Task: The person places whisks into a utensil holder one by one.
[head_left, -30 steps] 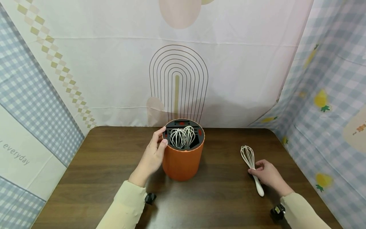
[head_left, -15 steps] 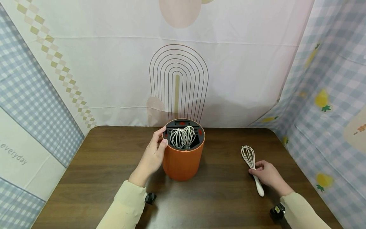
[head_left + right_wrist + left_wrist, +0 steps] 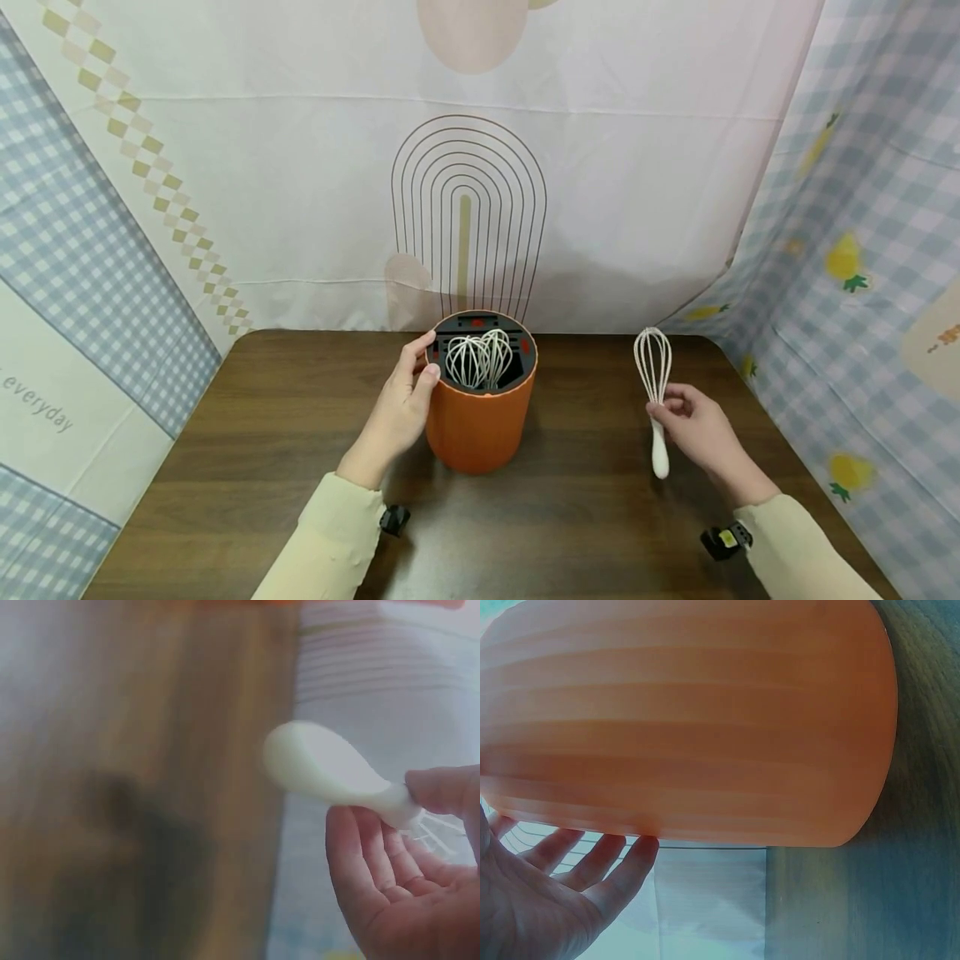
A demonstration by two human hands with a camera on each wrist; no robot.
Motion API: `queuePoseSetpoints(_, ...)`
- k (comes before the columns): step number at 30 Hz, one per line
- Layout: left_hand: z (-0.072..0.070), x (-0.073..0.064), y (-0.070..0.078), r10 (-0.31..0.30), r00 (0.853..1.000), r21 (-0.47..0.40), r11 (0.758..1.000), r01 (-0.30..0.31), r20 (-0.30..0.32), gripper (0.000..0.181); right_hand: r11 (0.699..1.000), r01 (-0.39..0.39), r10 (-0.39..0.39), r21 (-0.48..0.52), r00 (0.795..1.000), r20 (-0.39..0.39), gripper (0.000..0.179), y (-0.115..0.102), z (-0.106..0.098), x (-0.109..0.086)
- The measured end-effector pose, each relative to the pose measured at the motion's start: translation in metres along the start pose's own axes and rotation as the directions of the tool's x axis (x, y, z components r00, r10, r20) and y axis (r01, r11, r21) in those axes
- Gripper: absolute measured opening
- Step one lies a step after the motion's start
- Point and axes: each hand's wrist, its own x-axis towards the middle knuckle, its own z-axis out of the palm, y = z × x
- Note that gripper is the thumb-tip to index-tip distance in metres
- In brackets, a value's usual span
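Note:
An orange round utensil holder (image 3: 476, 429) with a black slotted top stands upright on the table. Two cream whisks (image 3: 480, 360) sit in its opening, wire ends up. My left hand (image 3: 397, 408) holds the holder's left side near the rim, thumb at the front; the left wrist view shows the fingers (image 3: 634, 877) against its wall. To the right, my right hand (image 3: 697, 425) pinches a third whisk (image 3: 654, 367) where the wires meet the handle, wires pointing away from me. Its pale handle (image 3: 322, 761) hangs free of the table in the right wrist view.
The brown wooden table (image 3: 315, 467) backs onto a pale patterned cloth (image 3: 300, 192). Blue checked cloth (image 3: 795, 300) closes off the right side, with similar cloth on the left. Dark wood lies between the holder and the right hand.
My right hand has raised the whisk off the table and moved it slightly away from me, turning it more upright. The left hand and the holder have stayed in place.

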Motion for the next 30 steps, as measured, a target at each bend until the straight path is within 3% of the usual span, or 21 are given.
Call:
queuePoseSetpoints(4,0.0,0.0,0.0,0.004,1.0,-0.001,1.0,-0.004,0.0,0.048,0.987,0.08,-0.077,0.143,0.997,-0.028,0.055,-0.023,0.004,-0.001)
queuePoseSetpoints(8,0.001,0.0,0.0,0.001,1.0,-0.002,1.0,-0.001,0.004,0.048,0.936,0.165,-0.158,0.31,0.986,-0.049,0.051,-0.047,0.008,-0.003)
queuePoseSetpoints(11,0.001,0.0,0.0,0.003,1.0,-0.002,1.0,-0.003,0.0,0.048,0.868,0.239,-0.235,0.436,0.97,-0.065,0.047,-0.067,0.012,-0.006)
queuePoseSetpoints(14,0.0,0.0,0.001,0.017,1.0,-0.014,1.0,-0.017,-0.006,0.047,0.781,0.31,-0.319,0.543,0.944,-0.081,0.042,-0.086,0.016,-0.009)
queuePoseSetpoints(17,0.0,0.0,0.002,0.032,0.999,-0.024,0.999,-0.032,-0.011,0.047,0.697,0.37,-0.397,0.614,0.913,-0.099,0.038,-0.105,0.022,-0.011)
queuePoseSetpoints(20,0.0,0.0,0.002,0.037,0.999,-0.02,0.999,-0.038,-0.014,0.046,0.639,0.417,-0.46,0.646,0.881,-0.113,0.036,-0.122,0.029,-0.013)
queuePoseSetpoints(23,0.0,0.0,0.002,0.038,0.999,-0.013,0.999,-0.038,-0.014,0.046,0.613,0.439,-0.483,0.657,0.866,-0.128,0.038,-0.136,0.037,-0.014)
queuePoseSetpoints(30,0.0,0.001,0.002,0.048,0.999,-0.011,0.999,-0.048,-0.022,0.046,0.565,0.449,-0.466,0.692,0.866,-0.182,0.04,-0.162,0.062,-0.014)
